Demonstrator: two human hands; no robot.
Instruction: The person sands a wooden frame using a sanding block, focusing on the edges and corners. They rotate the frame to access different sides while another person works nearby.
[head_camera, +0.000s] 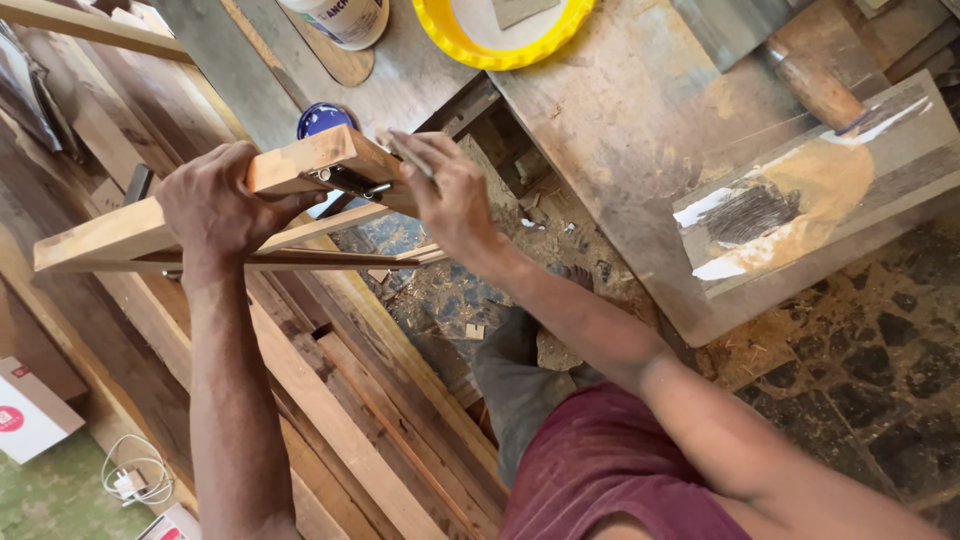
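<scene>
Head view, looking down on a woodworking place. The desk (620, 120), a worn grey-brown board surface, fills the upper right, and a stack of long planks (330, 400) runs diagonally from upper left to lower right beneath the arms. A wooden frame piece (130, 232) is held in the air above these planks, left of centre. Its long axis lies nearly level across the view, rising slightly from its lower-left end to its upper-right end, which points toward the desk. Two thinner slats (330, 255) run under it on almost the same line.

On the desk stand one yellow bowl (470, 48) with a pale inside, cut by the top edge, and one white tub (345, 20), also cut by the edge. A single blue lid (322, 118) lies just beside the frame's upper end. One board smeared with white and tan paste (800, 190) lies tilted at the right.

The left hand (215, 205) is clenched around the frame piece near its middle, fingers wrapped over the top edge. The right hand (450, 195) pinches a small flat grey piece (408, 155) against the frame's upper-right end, just beside one dark metal fitting (350, 182) fixed there. One white cable (135, 480) lies coiled on the floor at lower left.
</scene>
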